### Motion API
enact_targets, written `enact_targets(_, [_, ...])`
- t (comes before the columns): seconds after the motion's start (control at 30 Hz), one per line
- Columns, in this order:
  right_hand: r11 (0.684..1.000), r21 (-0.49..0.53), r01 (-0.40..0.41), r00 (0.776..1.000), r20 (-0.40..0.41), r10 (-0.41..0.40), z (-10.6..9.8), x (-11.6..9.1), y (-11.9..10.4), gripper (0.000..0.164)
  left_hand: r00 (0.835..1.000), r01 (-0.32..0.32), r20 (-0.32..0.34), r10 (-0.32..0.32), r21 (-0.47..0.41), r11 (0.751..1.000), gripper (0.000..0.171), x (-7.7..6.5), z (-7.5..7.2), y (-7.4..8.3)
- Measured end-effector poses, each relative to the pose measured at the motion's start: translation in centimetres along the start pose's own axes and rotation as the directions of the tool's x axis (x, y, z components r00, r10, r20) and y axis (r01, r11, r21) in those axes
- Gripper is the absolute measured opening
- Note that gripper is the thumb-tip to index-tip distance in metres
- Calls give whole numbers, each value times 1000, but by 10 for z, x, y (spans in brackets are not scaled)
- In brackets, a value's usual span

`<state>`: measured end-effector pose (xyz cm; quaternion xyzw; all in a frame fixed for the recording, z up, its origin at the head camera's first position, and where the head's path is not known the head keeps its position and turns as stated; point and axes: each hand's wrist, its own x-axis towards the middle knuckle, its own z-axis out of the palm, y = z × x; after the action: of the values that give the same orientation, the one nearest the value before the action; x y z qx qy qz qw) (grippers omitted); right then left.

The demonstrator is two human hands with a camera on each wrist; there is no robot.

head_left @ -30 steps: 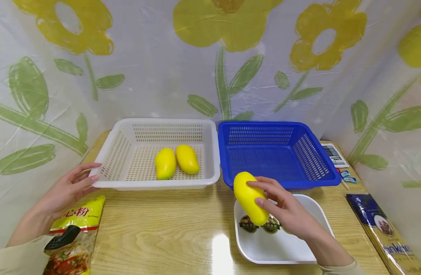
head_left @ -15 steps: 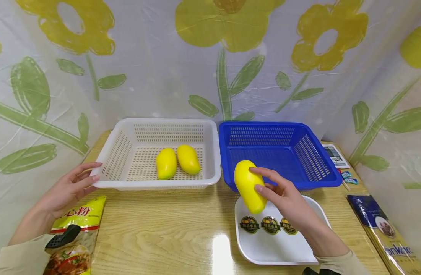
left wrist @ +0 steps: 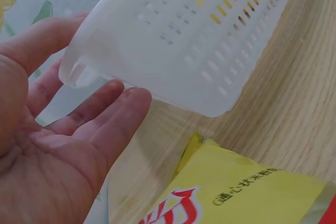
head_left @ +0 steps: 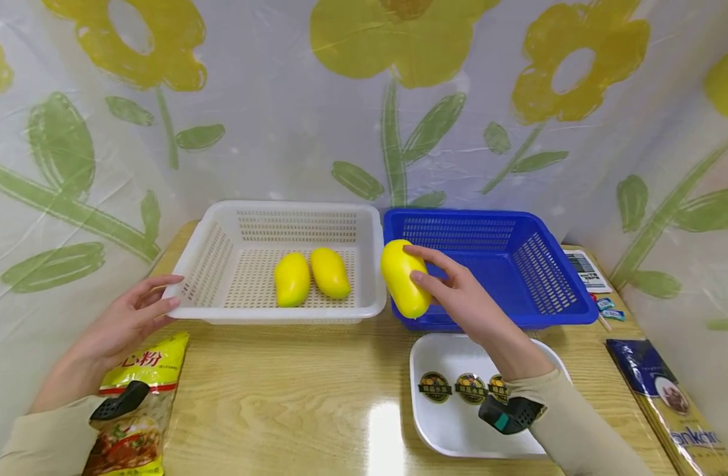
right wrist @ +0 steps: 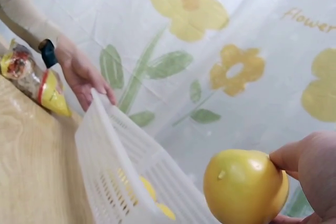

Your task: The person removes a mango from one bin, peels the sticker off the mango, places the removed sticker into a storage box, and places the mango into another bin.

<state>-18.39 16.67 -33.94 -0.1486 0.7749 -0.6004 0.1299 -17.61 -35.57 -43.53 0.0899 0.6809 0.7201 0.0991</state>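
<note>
My right hand [head_left: 455, 284] grips a yellow mango [head_left: 404, 277] between thumb and fingers, above where the white and blue baskets meet. In the right wrist view the stem end of this mango [right wrist: 244, 184] faces the camera. Two more mangoes [head_left: 292, 279] lie side by side in the white plastic basket [head_left: 221, 314]. At that basket's left front corner, my left hand [head_left: 128, 317] holds the rim. The left wrist view shows the fingers [left wrist: 134, 106] around the basket's edge [left wrist: 79, 51].
A blue basket [head_left: 542, 320] adjoins the white one on the right. In front of it sits a white tray [head_left: 459, 433] with several round fruit labels [head_left: 435, 388]. Yellow food packet [head_left: 143, 396] lies at left; blue-and-gold packet [head_left: 661, 396], small wrappers and a device [head_left: 586, 271] at right.
My right hand has carried the mango up and leftward from over the white tray toward the white basket. The left hand keeps its place on the rim; the view shifted slightly.
</note>
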Motion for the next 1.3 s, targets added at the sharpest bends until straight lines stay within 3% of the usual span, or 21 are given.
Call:
enact_targets(0.17, [1000,-10,29,999,41,-29,26,35,-8,45,1000,-14,-9,14,-26,1000,37,3,4,0])
enact_targets(0.47, [993,-101,66,984,174,-48,95,88,-21,46,1000,-21,-2,21,-62,998,38,6,7,-3])
enact_targets(0.63, [982,-183,44,981,196,-7,130,122,-16,47,999,-41,10,42,-97,994,39,6,7,-5])
enact_targets(0.73, [984,-175,0,976,213,38,150,138,-11,47,999,-44,16,46,-106,993,40,5,6,-5])
enact_targets(0.83, [982,-187,-13,973,225,56,169,148,-9,48,999,-38,9,39,-102,994,40,3,5,-5])
enact_targets(1.03, [952,-306,-6,976,207,73,201,161,-10,46,999,-42,-1,42,-92,995,38,0,3,-4])
enact_targets(1.3, [900,-436,-21,980,170,106,220,167,-4,45,999,-42,4,43,-86,995,39,-1,3,-4])
